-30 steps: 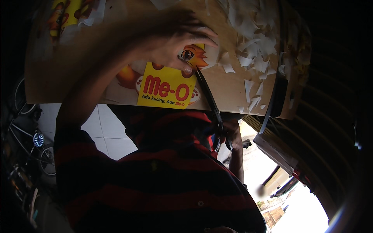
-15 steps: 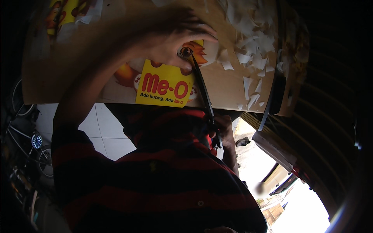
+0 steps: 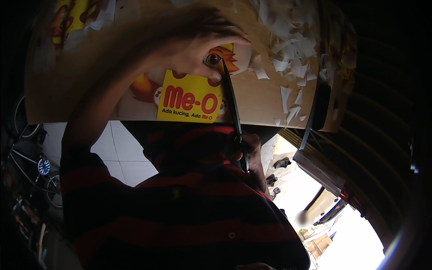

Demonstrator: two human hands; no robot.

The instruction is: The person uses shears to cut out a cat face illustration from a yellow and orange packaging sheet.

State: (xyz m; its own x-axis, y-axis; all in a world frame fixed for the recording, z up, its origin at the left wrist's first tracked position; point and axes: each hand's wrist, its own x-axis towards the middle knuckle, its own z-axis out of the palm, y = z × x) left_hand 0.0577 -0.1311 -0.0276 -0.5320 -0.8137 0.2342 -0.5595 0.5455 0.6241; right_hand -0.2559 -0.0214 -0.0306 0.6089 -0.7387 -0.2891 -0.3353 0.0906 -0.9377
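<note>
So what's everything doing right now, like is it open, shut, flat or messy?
Left hand: spread over the yellow cat cutout
Right hand: closed around the scissors' handles
Scissors: pointing up at the cat picture; can't tell if fully shut
Yellow cat cutout: on the brown surface, white margin beside the eye
White scraps: loose, scattered, some curled
Brown surface: messy with scraps
Bicycle: partly lost in shadow

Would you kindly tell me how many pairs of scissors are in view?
1: the scissors in the right hand, tip over the orange picture that the left hand touches. Others may be hidden in dark areas.
</note>
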